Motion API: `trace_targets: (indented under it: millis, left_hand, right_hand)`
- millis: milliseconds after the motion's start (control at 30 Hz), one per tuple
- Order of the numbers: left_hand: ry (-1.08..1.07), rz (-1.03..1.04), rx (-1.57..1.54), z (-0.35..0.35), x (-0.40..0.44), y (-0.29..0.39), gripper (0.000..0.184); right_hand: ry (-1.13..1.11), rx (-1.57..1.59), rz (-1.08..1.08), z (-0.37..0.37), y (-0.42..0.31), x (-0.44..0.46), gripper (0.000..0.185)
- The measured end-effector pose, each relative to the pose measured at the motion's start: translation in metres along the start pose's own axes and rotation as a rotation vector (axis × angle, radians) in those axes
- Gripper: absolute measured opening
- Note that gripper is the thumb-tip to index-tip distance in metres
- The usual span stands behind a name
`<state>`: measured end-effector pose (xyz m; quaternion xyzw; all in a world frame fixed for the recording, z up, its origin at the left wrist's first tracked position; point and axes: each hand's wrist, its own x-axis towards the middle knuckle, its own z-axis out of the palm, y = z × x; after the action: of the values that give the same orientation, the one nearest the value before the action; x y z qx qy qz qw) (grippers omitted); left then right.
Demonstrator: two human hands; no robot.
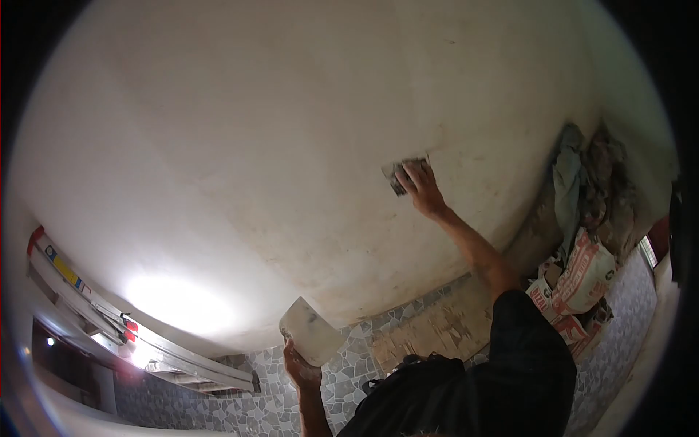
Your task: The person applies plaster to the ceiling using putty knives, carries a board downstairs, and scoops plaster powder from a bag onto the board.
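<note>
Two bare hands, two things held: one tool (pixel 399 177) and one board (pixel 311 332). The tool is small, flat and dark, with a greyish, smeared look, and appears to lie against the pale wall (pixel 277 146). The board is larger, pale and smooth, roughly rectangular, with a grey smudge near its upper part. The right hand (pixel 424 191), arm outstretched, grasps the tool with fingers spread over its face; most of the tool shows beside and beyond the fingertips, to the left. The left hand (pixel 303 368), lower down, clasps the board by its lower left edge, so the board extends upward and to the right of the grip. One ladder (pixel 182 358) lies at left, near a bright glow on the wall. At right are at least two printed sacks (pixel 585 274) (red lettering on white), with cloths (pixel 567 182) above them. One brown sheet (pixel 437 328) rests on the stone-patterned floor (pixel 255 408).
</note>
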<state>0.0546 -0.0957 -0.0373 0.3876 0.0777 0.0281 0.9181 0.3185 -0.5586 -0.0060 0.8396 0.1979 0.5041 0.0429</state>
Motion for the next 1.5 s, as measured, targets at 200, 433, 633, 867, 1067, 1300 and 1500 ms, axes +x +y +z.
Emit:
trace_targets:
  millis: [200,433,633,867,1067,1300,1500]
  left_hand:
    - [-0.03,0.019,0.077,0.021,0.007,0.007,0.047]
    - [0.015,-0.017,0.148,0.01,0.012,0.009,0.042]
    - [-0.048,0.603,1.275,-0.009,0.006,0.002,0.045]
    - [0.046,0.288,0.724,-0.016,-0.003,-0.003,0.047]
    - [0.016,0.55,1.218,-0.038,0.0,-0.006,0.047]
    - [-0.01,0.445,1.207,-0.002,-0.006,0.02,0.041]
    - [-0.089,0.575,1.26,-0.006,0.003,0.018,0.036]
  right_hand:
    - [-0.114,0.163,0.004,-0.013,-0.018,-0.018,0.057]
    - [0.148,0.171,-0.043,-0.111,-0.044,0.188,0.052]
    - [0.342,-0.133,-0.086,-0.139,-0.016,0.354,0.051]
    - [0.225,-0.234,-0.072,-0.118,-0.01,0.378,0.043]
    - [0.257,-0.136,-0.097,-0.059,-0.04,0.247,0.047]
    - [0.088,-0.068,-0.045,0.001,-0.089,0.091,0.046]
    - [-0.109,-0.013,0.016,0.021,-0.113,0.023,0.048]
